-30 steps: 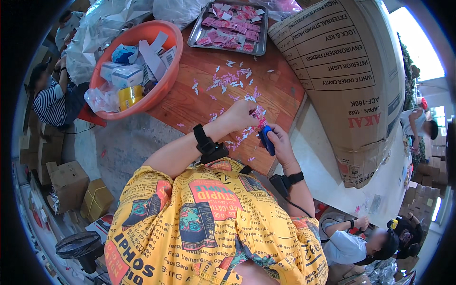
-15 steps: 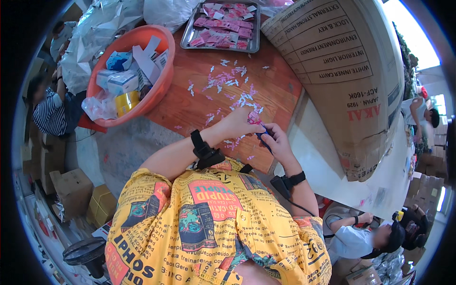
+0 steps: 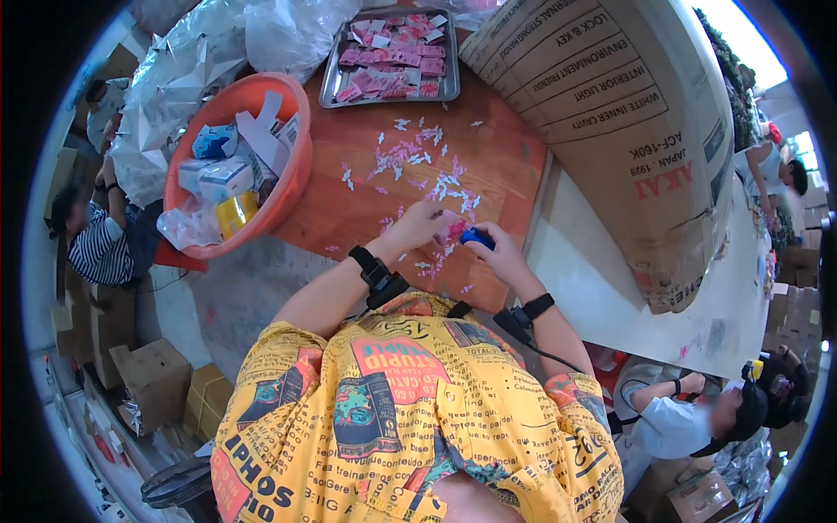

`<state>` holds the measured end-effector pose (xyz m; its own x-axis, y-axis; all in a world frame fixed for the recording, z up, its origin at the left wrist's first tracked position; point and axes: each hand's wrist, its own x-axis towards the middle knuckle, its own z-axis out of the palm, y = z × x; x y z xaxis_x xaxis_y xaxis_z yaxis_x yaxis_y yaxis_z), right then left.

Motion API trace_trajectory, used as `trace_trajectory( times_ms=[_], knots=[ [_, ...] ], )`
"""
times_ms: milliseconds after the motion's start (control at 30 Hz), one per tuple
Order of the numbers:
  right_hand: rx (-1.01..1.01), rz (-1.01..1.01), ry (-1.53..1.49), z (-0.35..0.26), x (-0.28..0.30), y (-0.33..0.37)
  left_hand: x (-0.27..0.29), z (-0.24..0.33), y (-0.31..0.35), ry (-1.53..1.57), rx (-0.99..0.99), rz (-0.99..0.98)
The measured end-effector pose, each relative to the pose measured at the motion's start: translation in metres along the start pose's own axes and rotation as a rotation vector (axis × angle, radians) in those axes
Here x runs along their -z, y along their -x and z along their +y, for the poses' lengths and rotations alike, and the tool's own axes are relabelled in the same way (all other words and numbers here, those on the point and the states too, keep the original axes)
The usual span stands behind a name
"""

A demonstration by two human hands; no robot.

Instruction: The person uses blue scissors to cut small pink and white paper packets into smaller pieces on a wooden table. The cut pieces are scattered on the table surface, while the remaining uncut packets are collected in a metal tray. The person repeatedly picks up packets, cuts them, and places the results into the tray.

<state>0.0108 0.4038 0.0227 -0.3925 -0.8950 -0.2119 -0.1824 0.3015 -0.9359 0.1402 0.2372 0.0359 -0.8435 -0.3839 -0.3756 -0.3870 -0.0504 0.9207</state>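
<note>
Over the near part of the wooden tabletop, my left hand (image 3: 418, 224) pinches a small pink printed piece (image 3: 454, 228). Close on its right, my right hand (image 3: 504, 254) is closed round blue-handled scissors (image 3: 476, 237); their blades are hard to make out against the pink piece. Small pink and white scraps (image 3: 408, 157) lie scattered on the wood beyond and beneath my hands. At the far side of the tabletop, a metal tray (image 3: 328, 94) holds several pink printed strips (image 3: 392, 57).
On the left, an orange basin (image 3: 302, 148) holds boxes, plastic bags and a yellow tape roll (image 3: 236, 214). A large cardboard box (image 3: 610, 131) leans along the right side. Clear plastic wrapping (image 3: 174, 96) is heaped at the far left. Other people sit at both sides.
My hands have drawn slightly apart, and the scissors have turned so their blue handle shows more plainly. The view has shifted a little.
</note>
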Motion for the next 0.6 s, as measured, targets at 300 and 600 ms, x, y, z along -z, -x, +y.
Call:
trace_trajectory(
  times_ms=[300, 600],
  knots=[
    [-0.025, 0.168, 0.525, 0.012, -0.006, -0.014, 0.006, -0.014, 0.000, 0.324, 0.089, 0.178],
    [0.213, 0.279, -0.055, 0.040, -0.018, -0.035, -0.010, 0.032, 0.011, 0.355, 0.077, -0.212]
  ],
)
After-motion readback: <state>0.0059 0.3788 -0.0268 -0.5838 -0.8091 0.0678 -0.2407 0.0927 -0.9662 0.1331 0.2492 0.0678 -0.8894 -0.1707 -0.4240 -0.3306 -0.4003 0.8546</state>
